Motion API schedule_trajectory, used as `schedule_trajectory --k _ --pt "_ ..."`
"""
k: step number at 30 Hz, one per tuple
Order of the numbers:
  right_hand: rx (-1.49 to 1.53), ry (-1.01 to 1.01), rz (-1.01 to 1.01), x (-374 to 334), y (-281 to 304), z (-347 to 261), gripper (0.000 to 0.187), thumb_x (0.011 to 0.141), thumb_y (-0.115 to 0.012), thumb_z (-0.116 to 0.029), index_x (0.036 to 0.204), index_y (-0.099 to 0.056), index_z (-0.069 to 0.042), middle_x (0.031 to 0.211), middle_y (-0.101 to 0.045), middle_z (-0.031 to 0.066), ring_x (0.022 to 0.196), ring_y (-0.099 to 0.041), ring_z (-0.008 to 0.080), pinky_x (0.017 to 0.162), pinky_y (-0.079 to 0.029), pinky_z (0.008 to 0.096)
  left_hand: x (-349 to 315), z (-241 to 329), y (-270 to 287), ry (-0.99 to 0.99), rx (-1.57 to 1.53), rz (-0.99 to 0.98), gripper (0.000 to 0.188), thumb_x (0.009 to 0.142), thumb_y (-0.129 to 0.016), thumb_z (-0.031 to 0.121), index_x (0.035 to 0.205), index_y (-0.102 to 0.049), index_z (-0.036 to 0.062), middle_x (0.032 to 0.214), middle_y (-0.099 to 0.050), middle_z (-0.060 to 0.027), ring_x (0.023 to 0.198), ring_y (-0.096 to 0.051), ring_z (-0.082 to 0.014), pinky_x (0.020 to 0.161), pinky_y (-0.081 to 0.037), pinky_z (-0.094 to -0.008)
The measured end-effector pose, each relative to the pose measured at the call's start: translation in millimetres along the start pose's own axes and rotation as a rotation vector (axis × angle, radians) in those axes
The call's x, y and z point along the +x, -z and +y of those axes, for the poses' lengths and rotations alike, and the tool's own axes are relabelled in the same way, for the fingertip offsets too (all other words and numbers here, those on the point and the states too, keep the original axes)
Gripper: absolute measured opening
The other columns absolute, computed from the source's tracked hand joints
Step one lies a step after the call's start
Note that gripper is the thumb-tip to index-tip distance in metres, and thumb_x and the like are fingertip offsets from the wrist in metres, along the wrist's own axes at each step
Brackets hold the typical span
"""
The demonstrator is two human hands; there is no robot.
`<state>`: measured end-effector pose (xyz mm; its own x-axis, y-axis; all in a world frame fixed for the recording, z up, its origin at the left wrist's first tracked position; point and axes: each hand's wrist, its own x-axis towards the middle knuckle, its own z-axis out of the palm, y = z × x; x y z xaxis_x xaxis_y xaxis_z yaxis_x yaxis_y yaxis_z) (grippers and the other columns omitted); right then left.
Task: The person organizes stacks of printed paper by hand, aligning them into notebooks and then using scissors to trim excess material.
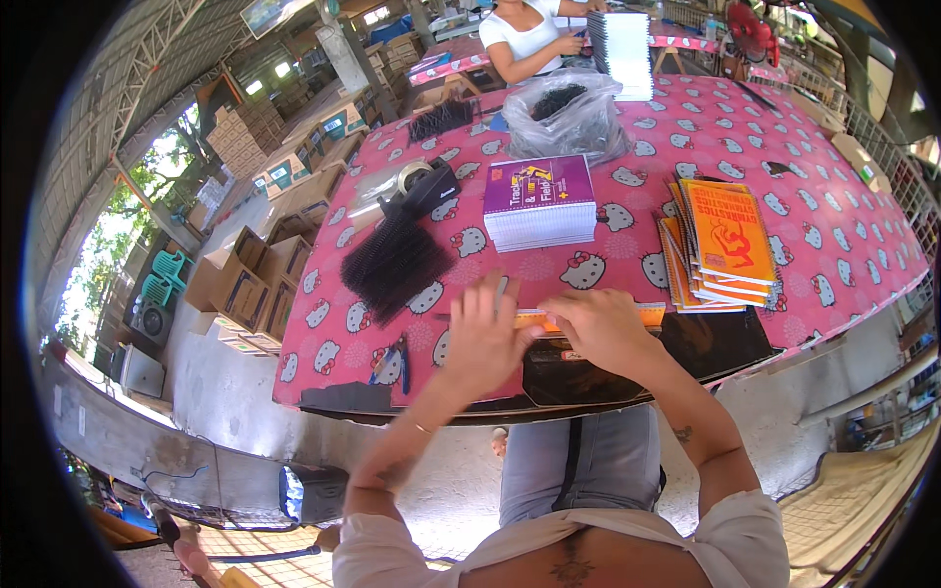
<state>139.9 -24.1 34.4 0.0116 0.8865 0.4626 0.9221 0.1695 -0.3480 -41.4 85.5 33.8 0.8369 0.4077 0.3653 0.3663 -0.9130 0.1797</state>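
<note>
An orange booklet is held nearly edge-on at the table's near edge, in front of me. My right hand is closed over its upper edge, fingers bent and thumb toward the middle. My left hand lies at the booklet's left end, fingers stretched forward and slightly blurred, thumb touching the booklet. Just left of that hand a thin dark tip shows, perhaps a coil end. Blue-handled pliers lie to the left. Beyond them rests a pile of black spiral coils. Spiral-bound orange booklets are stacked on the right.
A stack of purple-covered booklets stands ahead, beside a black tape dispenser. Behind it sits a clear plastic bag of black coils. Across the pink table, a person in white handles a tall stack of white pages.
</note>
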Motion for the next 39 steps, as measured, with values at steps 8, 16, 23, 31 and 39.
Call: schedule_trajectory --k 8,16,23,31,39 --pt "-0.043 0.032 -0.021 -0.1 4.1 0.2 0.023 0.09 -0.065 -0.016 0.113 -0.069 -0.017 0.096 -0.073 0.0057 0.077 -0.071 0.0288 0.063 -0.053 0.0444 -33.7 20.9 -49.5 0.108 0.304 0.146 0.083 0.1 -0.041 0.055 0.15 -0.032 -0.0112 0.157 -0.028 -0.034 0.15 -0.02 -0.0481 0.116 -0.008 -0.0688" --pt "-0.101 0.023 -0.023 -32.1 28.3 22.3 0.028 0.088 -0.066 -0.019 0.115 -0.07 -0.015 0.091 -0.074 0.005 0.08 -0.071 0.0279 0.072 -0.052 0.0435 -22.0 25.8 -32.1 0.098 0.342 -0.036 0.084 0.095 -0.055 0.052 0.151 -0.034 -0.0071 0.158 -0.032 -0.0286 0.151 -0.023 -0.0429 0.119 -0.012 -0.0647" --pt "0.023 0.036 -0.074 -20.8 35.2 31.3 0.026 0.091 -0.064 -0.02 0.115 -0.072 -0.015 0.093 -0.075 0.0059 0.08 -0.071 0.0284 0.071 -0.051 0.0442 2.2 35.4 -16.0 0.022 0.381 -0.195 0.087 0.089 -0.063 0.047 0.148 -0.035 -0.0105 0.156 -0.032 -0.0324 0.149 -0.027 -0.0445 0.119 -0.016 -0.0631" --pt "0.04 0.064 -0.12 -19.9 33.6 31.8 0.028 0.093 -0.062 -0.021 0.119 -0.07 -0.014 0.088 -0.074 0.0094 0.081 -0.07 0.031 0.073 -0.051 0.0472 3.8 46.5 -19.5 0.017 0.299 -0.049 0.094 0.087 -0.064 0.051 0.148 -0.031 -0.0133 0.155 -0.03 -0.035 0.149 -0.024 -0.0481 0.117 -0.016 -0.067" --pt "0.069 -0.041 -0.107 -25.4 37.6 28.5 0.05 0.087 -0.071 -0.019 0.136 -0.057 -0.013 0.089 -0.073 0.0134 0.084 -0.069 0.0341 0.079 -0.051 0.0449 14.8 55.2 -22.4 -0.028 0.435 0.058 0.095 0.084 -0.07 0.047 0.148 -0.032 -0.0105 0.156 -0.029 -0.0345 0.148 -0.027 -0.0455 0.117 -0.019 -0.0643"
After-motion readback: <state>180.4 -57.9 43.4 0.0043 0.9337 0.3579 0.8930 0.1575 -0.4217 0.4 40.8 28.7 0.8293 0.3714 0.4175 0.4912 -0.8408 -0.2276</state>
